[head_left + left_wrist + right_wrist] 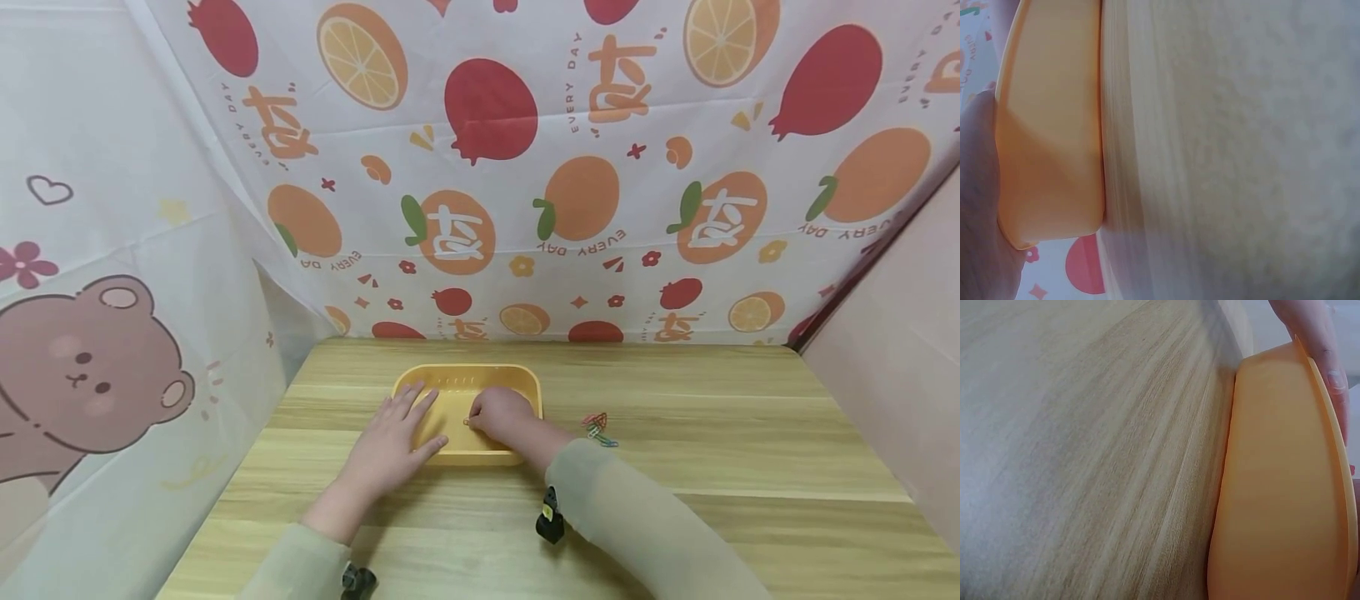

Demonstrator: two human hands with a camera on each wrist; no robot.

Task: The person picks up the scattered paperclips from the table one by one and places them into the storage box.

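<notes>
A yellow plastic tray (pixel 472 458) sits on the wooden table. My left hand (pixel 388 437) lies over its left end with the fingers spread and fairly straight, resting at the rim. Inside the tray, my right hand (pixel 501 413) pinches a small orange paper clip (pixel 467 422) between thumb and fingertips, close over the tray floor. The other fingers of that hand are curled. From the left wrist, the tray's outer wall (pixel 1054 125) fills the left side, beside part of the left hand (pixel 982 194). The right wrist view shows the wall again (pixel 1279 481), with the paper clip hidden.
To the right of the tray, several coloured paper clips (pixel 597 428) lie in a small heap on the table (pixel 712 417), near my right forearm. A fruit-print cloth (pixel 510 208) hangs behind the table, and a bear-print cloth (pixel 82 367) hangs on the left.
</notes>
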